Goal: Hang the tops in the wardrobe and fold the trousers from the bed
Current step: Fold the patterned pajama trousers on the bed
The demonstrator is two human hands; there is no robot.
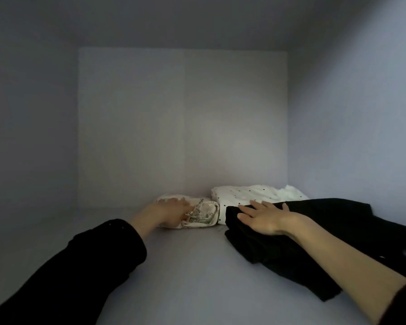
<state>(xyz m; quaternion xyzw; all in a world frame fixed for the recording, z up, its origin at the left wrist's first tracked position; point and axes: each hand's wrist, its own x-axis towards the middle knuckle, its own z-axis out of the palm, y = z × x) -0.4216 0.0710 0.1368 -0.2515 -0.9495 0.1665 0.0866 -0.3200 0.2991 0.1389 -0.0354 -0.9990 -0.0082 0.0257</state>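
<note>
On the shelf (185,266), a small bundle (204,215) lies at centre frame, a folded cloth (256,195) just right of it against the back wall. Trousers (291,249) lie lower right, overlapping that cloth. Left hand (171,213) rests on the bundle, right hand (263,218) on the trousers.

Both arms reach forward over the wardrobe shelf (185,266). The left hand (171,213), black sleeve pushed up the forearm, lies at the shelf's back, fingers hidden. The right hand (263,218), forearm bare, lies palm down toward the shelf's right, fingers straight and spread
</note>
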